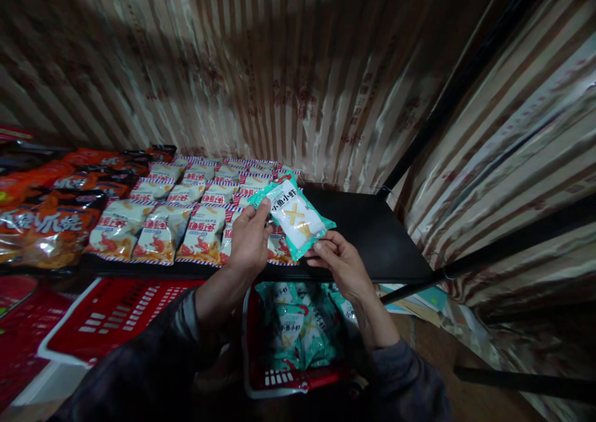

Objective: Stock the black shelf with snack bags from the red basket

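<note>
A teal and white snack bag (298,216) is held tilted above the front of the black shelf (386,229). My left hand (251,236) grips its upper left corner, the thumb on its face. At the lower right corner, my right hand (339,260) pinches the edge between thumb and fingers. Behind and left of the held bag stand rows of white and red snack bags (156,229), partly covered by my left hand. Below my hands, a red basket (274,392) holds several teal bags (291,329) of the same look.
Orange snack bags (56,226) fill the shelf's left part. Another red basket (112,323) lies below the shelf at the left. Black metal bars (507,248) cross at the right. Striped plastic sheeting (288,68) hangs behind the shelf.
</note>
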Available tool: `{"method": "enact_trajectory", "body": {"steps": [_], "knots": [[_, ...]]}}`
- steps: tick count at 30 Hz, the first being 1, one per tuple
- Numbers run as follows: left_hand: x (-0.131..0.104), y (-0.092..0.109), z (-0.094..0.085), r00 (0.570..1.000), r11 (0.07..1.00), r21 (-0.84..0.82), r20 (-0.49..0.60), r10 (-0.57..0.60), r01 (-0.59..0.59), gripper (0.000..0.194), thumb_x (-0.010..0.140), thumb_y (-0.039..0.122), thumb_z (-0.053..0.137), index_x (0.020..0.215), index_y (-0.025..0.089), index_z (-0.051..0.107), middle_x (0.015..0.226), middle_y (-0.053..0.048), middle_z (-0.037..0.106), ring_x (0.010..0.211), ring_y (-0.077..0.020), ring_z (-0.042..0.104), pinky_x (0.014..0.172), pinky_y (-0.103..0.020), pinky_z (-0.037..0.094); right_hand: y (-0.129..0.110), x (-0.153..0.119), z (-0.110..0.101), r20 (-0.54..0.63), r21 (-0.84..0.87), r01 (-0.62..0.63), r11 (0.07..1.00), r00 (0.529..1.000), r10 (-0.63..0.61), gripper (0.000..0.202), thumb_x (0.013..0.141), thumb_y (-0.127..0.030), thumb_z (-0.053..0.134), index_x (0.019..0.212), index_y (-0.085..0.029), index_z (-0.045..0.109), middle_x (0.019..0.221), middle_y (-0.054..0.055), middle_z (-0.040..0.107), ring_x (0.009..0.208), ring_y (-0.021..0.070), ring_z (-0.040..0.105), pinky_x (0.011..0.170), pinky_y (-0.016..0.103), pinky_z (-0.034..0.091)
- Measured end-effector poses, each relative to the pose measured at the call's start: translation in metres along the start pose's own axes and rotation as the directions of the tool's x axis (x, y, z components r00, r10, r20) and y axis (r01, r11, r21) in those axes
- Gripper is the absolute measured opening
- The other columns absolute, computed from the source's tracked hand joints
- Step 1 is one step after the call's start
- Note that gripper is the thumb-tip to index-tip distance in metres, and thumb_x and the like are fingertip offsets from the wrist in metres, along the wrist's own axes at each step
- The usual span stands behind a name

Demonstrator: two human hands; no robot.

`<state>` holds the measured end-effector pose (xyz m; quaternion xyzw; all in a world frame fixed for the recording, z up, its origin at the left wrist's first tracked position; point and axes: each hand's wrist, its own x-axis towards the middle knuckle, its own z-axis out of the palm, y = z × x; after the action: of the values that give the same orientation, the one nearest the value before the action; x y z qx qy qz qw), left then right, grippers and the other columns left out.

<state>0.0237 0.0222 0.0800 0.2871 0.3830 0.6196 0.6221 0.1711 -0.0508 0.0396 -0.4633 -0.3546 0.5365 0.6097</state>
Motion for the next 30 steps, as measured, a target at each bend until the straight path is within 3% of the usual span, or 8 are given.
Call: {"method": "enact_trajectory", "body": {"steps": [2,6,10,17,24,30], "knots": [[-0.002,0.000,0.000,1.000,1.000,-0.020,-0.002,0.005,-0.005,0.048,0.051,0.046,0.087,0.068,0.016,0.055,0.069,0.003,0.063,0.065,-0.0088,0.060,0.057,-0.018,0.047,0.005,-0.002,0.009,-0.033,0.042,-0.003,0.999,0.999,0.005,0.040,0.059,-0.044,0.086,0.074,-0.019,0.060,0.064,-0.004,0.066,0.062,0.0105,0.066,0.057,0.020,0.058],[-0.005,0.000,-0.001,1.000,0.999,-0.035,0.012,-0.012,0.013,0.045,0.051,0.044,0.088,0.070,0.015,0.058,0.070,0.001,0.064,0.065,-0.0101,0.060,0.059,-0.020,0.048,0.008,-0.004,0.019,-0.083,0.071,0.033,0.997,0.996,-0.028,0.039,0.056,-0.044,0.087,0.076,-0.018,0.065,0.065,-0.004,0.067,0.056,0.0072,0.061,0.051,0.016,0.054],[-0.001,0.003,-0.005,1.000,1.000,-0.022,0.008,-0.022,0.022,0.037,0.058,0.038,0.085,0.071,0.015,0.060,0.072,0.000,0.066,0.069,-0.0116,0.061,0.060,-0.021,0.049,0.004,-0.006,0.020,-0.061,0.029,0.115,0.993,0.992,-0.113,0.035,0.060,-0.042,0.086,0.076,-0.018,0.066,0.060,-0.005,0.065,0.052,0.0071,0.060,0.049,0.015,0.052],[0.005,0.004,-0.008,0.987,0.997,-0.061,0.154,-0.042,0.052,0.024,0.069,0.035,0.078,0.076,0.017,0.063,0.084,-0.004,0.068,0.080,-0.0150,0.063,0.070,-0.025,0.052,0.003,-0.011,0.021,-0.077,0.028,0.191,0.981,0.979,-0.188,0.031,0.067,-0.039,0.082,0.086,-0.019,0.066,0.070,-0.003,0.069,0.055,0.0081,0.062,0.048,0.016,0.055],[-0.018,0.004,-0.003,0.938,0.978,-0.014,0.286,-0.196,0.209,0.031,0.066,0.031,0.081,0.084,0.015,0.062,0.082,-0.003,0.068,0.076,-0.0154,0.065,0.073,-0.030,0.055,-0.006,-0.010,0.023,-0.176,0.206,0.194,0.959,0.972,-0.159,0.037,0.058,-0.036,0.088,0.083,-0.020,0.066,0.064,-0.007,0.067,0.050,0.0061,0.061,0.047,0.013,0.056],[-0.035,-0.001,0.000,0.879,0.969,0.124,0.409,-0.245,0.213,0.041,0.068,0.032,0.080,0.102,0.016,0.063,0.094,-0.006,0.071,0.088,-0.0190,0.067,0.082,-0.033,0.053,-0.007,-0.012,0.025,-0.229,0.246,0.195,0.950,0.964,-0.138,0.037,0.056,-0.035,0.089,0.079,-0.019,0.065,0.064,-0.006,0.068,0.052,0.0066,0.064,0.049,0.013,0.058]]}}
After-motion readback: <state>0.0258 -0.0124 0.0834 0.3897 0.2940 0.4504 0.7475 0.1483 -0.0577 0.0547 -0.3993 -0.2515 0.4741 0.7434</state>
